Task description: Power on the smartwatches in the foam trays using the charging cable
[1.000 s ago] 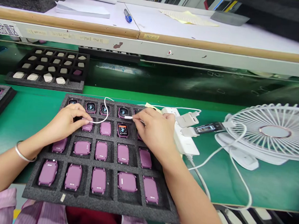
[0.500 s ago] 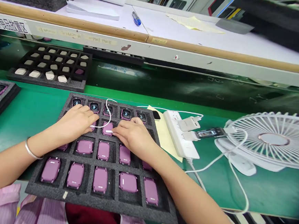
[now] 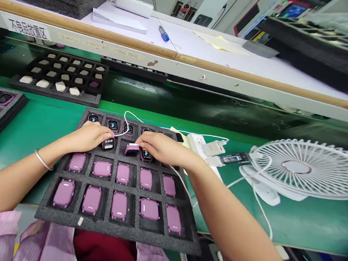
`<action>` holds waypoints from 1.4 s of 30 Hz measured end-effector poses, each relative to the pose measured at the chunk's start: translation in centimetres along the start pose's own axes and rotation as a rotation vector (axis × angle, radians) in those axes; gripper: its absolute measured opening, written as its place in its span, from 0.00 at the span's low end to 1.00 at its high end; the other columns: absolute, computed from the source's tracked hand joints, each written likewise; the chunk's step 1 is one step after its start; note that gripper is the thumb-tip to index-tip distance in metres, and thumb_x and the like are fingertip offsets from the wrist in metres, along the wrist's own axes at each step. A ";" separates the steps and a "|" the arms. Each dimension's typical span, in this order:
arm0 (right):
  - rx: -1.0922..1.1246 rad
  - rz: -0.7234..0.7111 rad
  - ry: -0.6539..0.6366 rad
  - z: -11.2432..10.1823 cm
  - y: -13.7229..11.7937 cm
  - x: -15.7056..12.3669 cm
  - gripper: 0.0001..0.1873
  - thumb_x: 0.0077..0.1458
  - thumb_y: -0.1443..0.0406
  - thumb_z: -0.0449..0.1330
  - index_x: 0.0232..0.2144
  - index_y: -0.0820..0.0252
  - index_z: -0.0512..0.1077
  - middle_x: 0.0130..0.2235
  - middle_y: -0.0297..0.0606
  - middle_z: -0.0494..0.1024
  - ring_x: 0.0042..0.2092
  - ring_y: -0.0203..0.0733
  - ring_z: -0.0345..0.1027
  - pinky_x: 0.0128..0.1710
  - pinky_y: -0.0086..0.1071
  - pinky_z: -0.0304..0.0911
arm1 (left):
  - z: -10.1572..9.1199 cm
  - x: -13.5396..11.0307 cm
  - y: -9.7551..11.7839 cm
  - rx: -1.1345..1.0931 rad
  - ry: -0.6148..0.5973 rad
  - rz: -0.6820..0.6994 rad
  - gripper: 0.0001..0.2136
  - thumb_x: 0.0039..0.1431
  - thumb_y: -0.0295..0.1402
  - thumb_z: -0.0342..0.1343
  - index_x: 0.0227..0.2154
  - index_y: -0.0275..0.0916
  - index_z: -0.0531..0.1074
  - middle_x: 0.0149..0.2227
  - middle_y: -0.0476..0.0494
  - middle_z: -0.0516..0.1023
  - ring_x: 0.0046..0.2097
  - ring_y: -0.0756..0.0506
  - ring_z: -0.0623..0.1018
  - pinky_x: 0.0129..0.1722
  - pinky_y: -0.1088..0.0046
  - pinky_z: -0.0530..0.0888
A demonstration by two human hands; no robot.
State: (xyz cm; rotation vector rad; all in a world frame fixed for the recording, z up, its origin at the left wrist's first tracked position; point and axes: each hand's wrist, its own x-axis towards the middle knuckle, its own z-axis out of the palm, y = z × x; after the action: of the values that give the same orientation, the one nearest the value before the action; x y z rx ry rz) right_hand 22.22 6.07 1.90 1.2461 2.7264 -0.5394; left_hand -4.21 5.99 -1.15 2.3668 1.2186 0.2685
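Observation:
A black foam tray [image 3: 94,220] holds rows of purple smartwatches. Those in the two near rows, such as one purple watch [image 3: 119,205], lie back up. My left hand [image 3: 90,137] is closed at a smartwatch [image 3: 108,144] with a lit screen and colored icons. A white charging cable [image 3: 128,123] runs to its fingertips. My right hand [image 3: 157,146] pinches a white charging plug [image 3: 133,144] against the back of a tilted purple smartwatch [image 3: 132,150]. Beside it, partly under the right fingers, another lit smartwatch [image 3: 146,155] faces up.
A white power strip [image 3: 198,142] with chargers and a small display meter [image 3: 235,158] lies right of the tray. A white fan [image 3: 297,167] and loose cables are farther right. Other foam trays [image 3: 95,99] stand at the back left and left edge. A shelf [image 3: 179,62] crosses behind.
The watch at my left hand now shows its lit screen instead of its purple back. The watch at my right hand has gone from lying flat to tilted up. The view has shifted slightly.

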 end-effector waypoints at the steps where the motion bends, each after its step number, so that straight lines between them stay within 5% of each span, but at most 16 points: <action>1: -0.019 0.049 -0.034 -0.2 0.1 0.6 0.14 0.69 0.74 0.49 0.43 0.63 0.75 0.44 0.44 0.76 0.47 0.46 0.70 0.44 0.34 0.57 | 0.1 0.0 0.0 0.000 -0.010 -0.006 0.21 0.71 0.42 0.38 0.50 0.42 0.76 0.52 0.42 0.80 0.54 0.39 0.76 0.57 0.57 0.67; 8: -0.351 0.209 -0.124 -0.9 -4.1 2.7 0.15 0.65 0.76 0.52 0.42 0.63 0.79 0.44 0.49 0.76 0.48 0.55 0.71 0.49 0.45 0.55 | 0.5 0.2 -0.5 -0.026 0.010 0.039 0.24 0.72 0.46 0.36 0.52 0.45 0.76 0.53 0.43 0.80 0.50 0.40 0.76 0.55 0.57 0.65; 12: -0.386 0.242 -0.046 0.0 -5.9 1.9 0.18 0.64 0.77 0.50 0.50 0.68 0.74 0.45 0.53 0.74 0.44 0.54 0.72 0.41 0.39 0.59 | 1.0 0.1 -0.8 -0.030 0.048 0.051 0.23 0.71 0.44 0.38 0.54 0.44 0.74 0.52 0.41 0.80 0.48 0.41 0.74 0.54 0.57 0.64; 17: -0.268 0.353 0.004 2.6 -3.5 0.2 0.19 0.66 0.75 0.48 0.54 0.59 0.70 0.43 0.46 0.72 0.37 0.46 0.71 0.29 0.33 0.53 | 1.3 0.0 -0.3 -0.032 0.082 -0.029 0.23 0.70 0.44 0.37 0.52 0.41 0.73 0.43 0.41 0.80 0.47 0.39 0.74 0.54 0.54 0.63; 28: -0.388 0.020 0.226 3.0 -0.5 -0.5 0.15 0.64 0.75 0.53 0.43 0.60 0.77 0.38 0.45 0.69 0.41 0.50 0.60 0.38 0.38 0.45 | 1.2 -0.1 -0.2 -0.038 0.081 -0.016 0.22 0.70 0.45 0.36 0.46 0.41 0.73 0.41 0.43 0.79 0.46 0.40 0.73 0.53 0.55 0.63; 36: -0.155 -0.015 0.372 5.4 1.0 -0.8 0.12 0.70 0.70 0.51 0.43 0.64 0.75 0.38 0.43 0.73 0.42 0.48 0.64 0.41 0.37 0.50 | 1.0 0.0 0.2 -0.063 0.048 -0.048 0.23 0.68 0.46 0.36 0.42 0.40 0.74 0.35 0.44 0.76 0.43 0.40 0.71 0.52 0.55 0.61; 42: -0.121 0.018 0.360 5.1 0.7 -0.6 0.10 0.69 0.71 0.54 0.40 0.65 0.75 0.40 0.45 0.72 0.42 0.48 0.66 0.40 0.36 0.56 | 0.5 0.5 0.7 -0.021 -0.010 -0.066 0.23 0.67 0.45 0.37 0.45 0.41 0.76 0.40 0.42 0.80 0.44 0.39 0.72 0.52 0.55 0.62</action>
State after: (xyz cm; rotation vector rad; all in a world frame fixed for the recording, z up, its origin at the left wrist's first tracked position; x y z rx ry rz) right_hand 22.90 4.24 -2.92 1.4586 2.9733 -0.1546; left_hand -3.22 5.92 -1.28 2.3032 1.2803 0.2470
